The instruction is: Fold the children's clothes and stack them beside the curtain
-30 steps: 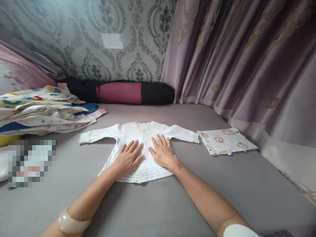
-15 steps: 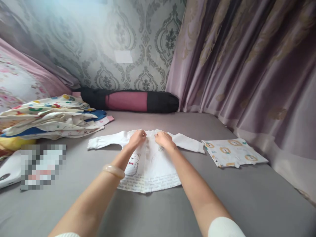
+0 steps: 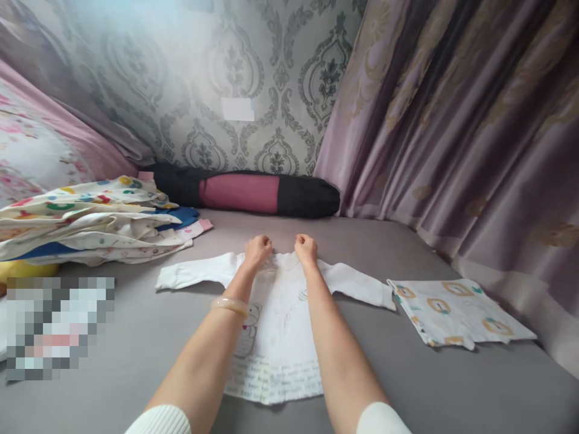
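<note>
A small white long-sleeved baby shirt [image 3: 284, 328] lies spread out on the grey bed sheet, sleeves stretched to both sides. A bear print is on its left front and rows of lettering run along the hem. At the top edge, left of the neckline, my left hand [image 3: 259, 250] is closed with fingers pinched at the fabric; a pale bangle [image 3: 230, 306] circles that wrist. Just right of the neckline my right hand [image 3: 306, 248] is likewise closed at the shirt's top edge. The fingertips of both hands are partly hidden.
A folded lion-print cloth [image 3: 465, 313] lies beside the right sleeve. Heaped patterned clothes [image 3: 90, 223] are at the left, with a pixelated item [image 3: 63, 325] nearer me. A black and maroon bolster [image 3: 239, 194] lies against the wall; a purple curtain [image 3: 434, 114] hangs at right.
Both hands have moved away from me, from the shirt's upper front to its top edge beside the neckline. The camera view has shifted, so the shirt appears lower and larger.
</note>
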`<state>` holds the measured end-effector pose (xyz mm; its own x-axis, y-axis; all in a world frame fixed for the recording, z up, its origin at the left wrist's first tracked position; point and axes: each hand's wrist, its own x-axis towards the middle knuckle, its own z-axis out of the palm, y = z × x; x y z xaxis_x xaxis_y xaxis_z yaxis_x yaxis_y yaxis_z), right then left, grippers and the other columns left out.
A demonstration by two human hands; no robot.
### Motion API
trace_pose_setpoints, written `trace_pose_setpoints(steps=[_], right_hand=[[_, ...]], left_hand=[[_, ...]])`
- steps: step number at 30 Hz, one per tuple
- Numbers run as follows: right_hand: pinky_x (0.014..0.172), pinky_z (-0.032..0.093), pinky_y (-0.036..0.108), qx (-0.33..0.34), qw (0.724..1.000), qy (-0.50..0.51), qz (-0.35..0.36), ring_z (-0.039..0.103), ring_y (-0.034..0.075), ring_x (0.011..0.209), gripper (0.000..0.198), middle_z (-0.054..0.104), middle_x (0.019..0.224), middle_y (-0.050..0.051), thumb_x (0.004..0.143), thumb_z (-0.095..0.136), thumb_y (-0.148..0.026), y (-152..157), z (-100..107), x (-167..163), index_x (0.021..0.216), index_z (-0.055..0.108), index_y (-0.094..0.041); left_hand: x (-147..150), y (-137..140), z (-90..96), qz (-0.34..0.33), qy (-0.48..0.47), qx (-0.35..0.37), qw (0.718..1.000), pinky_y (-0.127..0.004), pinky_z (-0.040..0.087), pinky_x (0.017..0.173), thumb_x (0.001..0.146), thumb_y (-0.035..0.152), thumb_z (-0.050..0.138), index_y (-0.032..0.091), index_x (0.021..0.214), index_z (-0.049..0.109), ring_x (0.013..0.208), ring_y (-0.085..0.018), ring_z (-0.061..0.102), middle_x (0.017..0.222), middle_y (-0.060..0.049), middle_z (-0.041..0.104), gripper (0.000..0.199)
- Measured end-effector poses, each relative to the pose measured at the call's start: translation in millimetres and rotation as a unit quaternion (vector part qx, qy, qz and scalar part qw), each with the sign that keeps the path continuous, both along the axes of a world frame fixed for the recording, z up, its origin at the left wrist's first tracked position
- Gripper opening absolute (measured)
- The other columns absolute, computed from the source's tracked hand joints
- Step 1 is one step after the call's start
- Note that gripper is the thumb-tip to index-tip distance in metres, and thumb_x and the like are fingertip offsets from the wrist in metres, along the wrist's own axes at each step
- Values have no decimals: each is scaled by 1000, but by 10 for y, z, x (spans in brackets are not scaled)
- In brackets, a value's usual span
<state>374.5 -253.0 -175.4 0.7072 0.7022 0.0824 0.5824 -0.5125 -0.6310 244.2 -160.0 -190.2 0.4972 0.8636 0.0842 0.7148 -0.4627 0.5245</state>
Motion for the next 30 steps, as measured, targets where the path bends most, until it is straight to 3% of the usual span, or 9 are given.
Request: trace_pose_setpoints(steps=[4,8,14,19,21,26,30], right_hand=[[82,47,23,-19,999,14,31,67,20,102,34,74,105,10,94,44,-29,-27,-75,141,108,73,-18],[75,46,21,-43,995,40,86,69,18,90,25,76,92,5,90,55,-31,-136,-104,289,91,77,-19],[69,46,21,-75,987,80,121,69,16,84,19,77,92,4,86,62,-29,-237,-68,372,91,78,-19],[67,46,20,-85,985,83,128,69,16,81,16,76,88,4,84,64,-26,-229,-67,353,90,77,-19],[69,47,21,-82,987,75,117,69,16,83,15,76,88,4,84,64,-26,-205,-92,349,89,77,-19],[82,47,25,-67,996,42,49,67,19,97,22,74,103,7,89,60,-30,-135,-174,337,101,74,-19],[85,47,25,-69,996,38,34,67,19,100,21,74,105,6,88,61,-31,-126,-195,311,101,74,-22]], left_hand=[[-26,36,-66,-31,8,-14,999,-35,44,83,91,35,46,18,97,74,98,-28,66,99,-14,75,33],[-170,96,-6,-64,24,-39,997,-33,45,78,89,40,50,19,92,74,89,-25,67,86,-10,75,33],[-399,167,125,-122,11,-98,988,-28,45,65,82,44,51,16,85,73,76,-22,65,75,-6,70,36],[-423,169,118,-150,-5,-114,982,-27,43,62,80,42,51,13,86,73,72,-20,62,72,-5,68,37],[-394,167,82,-143,-12,-92,985,-27,43,63,81,38,50,13,87,73,74,-20,62,74,-5,68,34],[-286,165,-67,-53,-14,10,998,-28,43,73,86,28,46,15,92,72,85,-22,64,86,-9,72,30],[-259,171,-153,-55,-18,32,998,-29,43,81,88,26,47,18,98,72,95,-24,63,98,-11,71,28]])
